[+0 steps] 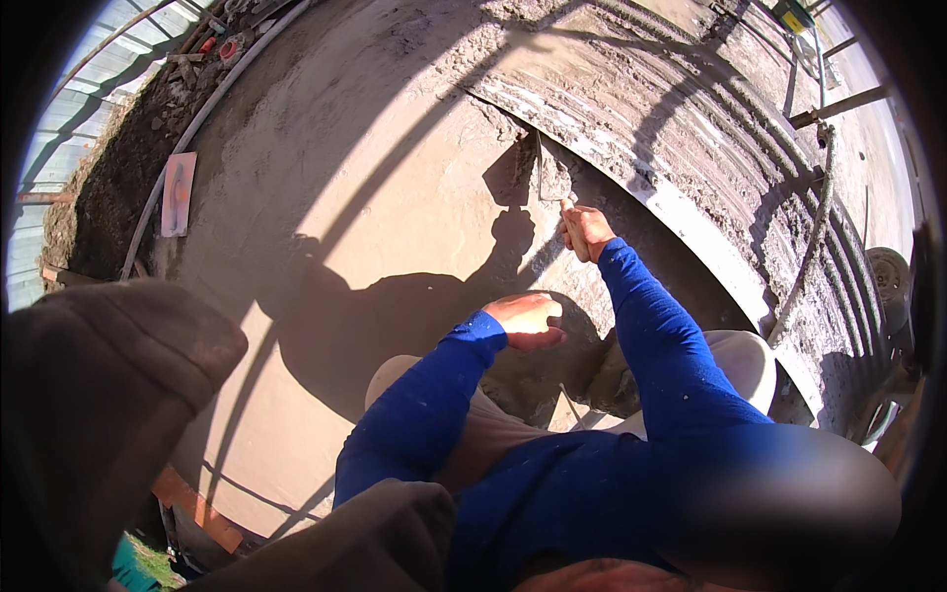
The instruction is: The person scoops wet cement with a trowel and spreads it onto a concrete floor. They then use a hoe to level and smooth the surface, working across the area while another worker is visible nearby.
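Note:
My right hand point(584, 232) is shut on the handle of a steel trowel point(550, 176), whose blade lies against the smooth wet plaster surface point(395, 197) beside a rough grey ribbed band point(671, 128). My left hand point(528, 321) is lower and closer to me, fingers curled over the rim of a round pan of grey mortar point(552, 380) that sits between my knees. Both forearms wear blue sleeves. The trowel and my arm cast a dark shadow on the plaster to the left.
A flat orange-pink float board point(178, 192) lies at the far left by a white pipe point(197, 118). A hose point(817, 227), metal bars point(838, 104) and a wheel point(893, 276) stand at the right. Dark cloth point(99, 395) blocks the lower left.

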{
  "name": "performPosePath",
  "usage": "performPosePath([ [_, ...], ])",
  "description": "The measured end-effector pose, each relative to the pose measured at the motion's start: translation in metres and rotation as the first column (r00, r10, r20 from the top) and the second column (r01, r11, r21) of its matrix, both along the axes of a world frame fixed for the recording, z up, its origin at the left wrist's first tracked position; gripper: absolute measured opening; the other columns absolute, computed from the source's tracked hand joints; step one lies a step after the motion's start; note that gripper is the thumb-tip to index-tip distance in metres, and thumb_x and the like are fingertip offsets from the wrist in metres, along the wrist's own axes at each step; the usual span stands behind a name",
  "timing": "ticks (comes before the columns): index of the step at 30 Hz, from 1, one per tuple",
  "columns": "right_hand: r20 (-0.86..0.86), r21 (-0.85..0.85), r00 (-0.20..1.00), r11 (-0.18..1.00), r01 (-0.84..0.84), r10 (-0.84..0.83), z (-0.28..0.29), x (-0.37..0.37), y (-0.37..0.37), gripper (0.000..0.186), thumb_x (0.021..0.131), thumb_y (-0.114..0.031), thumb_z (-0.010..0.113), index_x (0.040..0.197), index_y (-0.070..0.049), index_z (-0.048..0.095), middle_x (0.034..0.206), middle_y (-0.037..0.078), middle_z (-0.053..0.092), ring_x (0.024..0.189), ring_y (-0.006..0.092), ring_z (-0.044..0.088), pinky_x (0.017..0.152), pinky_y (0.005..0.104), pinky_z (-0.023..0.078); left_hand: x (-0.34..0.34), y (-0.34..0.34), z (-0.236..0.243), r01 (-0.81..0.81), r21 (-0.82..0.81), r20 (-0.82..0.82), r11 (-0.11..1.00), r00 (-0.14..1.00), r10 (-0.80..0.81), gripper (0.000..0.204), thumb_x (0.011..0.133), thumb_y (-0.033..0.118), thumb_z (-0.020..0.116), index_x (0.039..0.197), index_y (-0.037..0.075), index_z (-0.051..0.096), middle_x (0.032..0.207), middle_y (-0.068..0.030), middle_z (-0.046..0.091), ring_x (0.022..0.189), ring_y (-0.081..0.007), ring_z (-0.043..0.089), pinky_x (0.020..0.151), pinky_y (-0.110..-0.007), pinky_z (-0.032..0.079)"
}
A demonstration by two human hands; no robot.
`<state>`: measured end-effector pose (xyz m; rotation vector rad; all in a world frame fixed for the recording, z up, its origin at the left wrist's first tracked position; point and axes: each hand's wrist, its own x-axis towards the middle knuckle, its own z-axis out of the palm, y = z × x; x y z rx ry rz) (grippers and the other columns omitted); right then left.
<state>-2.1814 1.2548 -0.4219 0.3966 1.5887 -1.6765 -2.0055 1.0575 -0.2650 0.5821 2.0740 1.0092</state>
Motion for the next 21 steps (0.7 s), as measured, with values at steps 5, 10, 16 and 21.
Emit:
performPosePath([
  [5, 0.004, 0.24, 0.989, 0.96, -0.147, 0.15, 0.034, 0.029, 0.047, 0.032, 0.105, -0.033, 0.061, 0.098, -0.002, 0.063, 0.079, 0.009, 0.066, 0.058, 0.0201, 0.062, 0.052, 0.0377, 0.051, -0.01, 0.009, 0.003, -0.012, -0.039, 0.13, 0.999, 0.991, 0.017, 0.042, 0.098, 0.046, 0.069, 0.109, 0.006, 0.073, 0.12, -0.0175, 0.07, 0.118, -0.0359, 0.067, 0.097, -0.047, 0.052],
  [10, -0.139, 0.392, 0.926, 0.878, -0.275, 0.352, 0.075, 0.057, 0.02, 0.036, 0.105, -0.037, 0.059, 0.1, -0.001, 0.063, 0.082, 0.009, 0.068, 0.062, 0.0189, 0.065, 0.057, 0.0365, 0.052, -0.012, 0.012, 0.011, -0.018, -0.066, 0.094, 0.998, 0.995, 0.024, 0.044, 0.097, 0.048, 0.069, 0.112, 0.006, 0.073, 0.125, -0.0162, 0.07, 0.123, -0.0354, 0.066, 0.103, -0.047, 0.051],
  [16, -0.195, 0.43, 0.925, 0.876, -0.219, 0.327, 0.06, 0.049, 0.021, 0.042, 0.108, -0.039, 0.054, 0.102, 0.002, 0.064, 0.081, 0.009, 0.067, 0.062, 0.0183, 0.064, 0.058, 0.0362, 0.051, -0.013, 0.014, 0.013, -0.012, -0.078, 0.035, 0.997, 0.999, 0.014, 0.046, 0.098, 0.048, 0.068, 0.115, 0.006, 0.073, 0.131, -0.0159, 0.069, 0.125, -0.0357, 0.066, 0.105, -0.046, 0.051],
  [21, -0.144, 0.555, 0.922, 0.801, -0.226, 0.36, 0.05, 0.07, 0.039, 0.036, 0.106, -0.034, 0.059, 0.106, 0.002, 0.064, 0.082, 0.01, 0.067, 0.057, 0.0195, 0.062, 0.058, 0.0371, 0.053, -0.008, 0.007, 0.008, -0.044, -0.083, 0.076, 0.996, 0.996, 0.05, 0.043, 0.096, 0.046, 0.069, 0.114, 0.007, 0.073, 0.127, -0.0164, 0.071, 0.122, -0.0352, 0.067, 0.102, -0.046, 0.052],
])
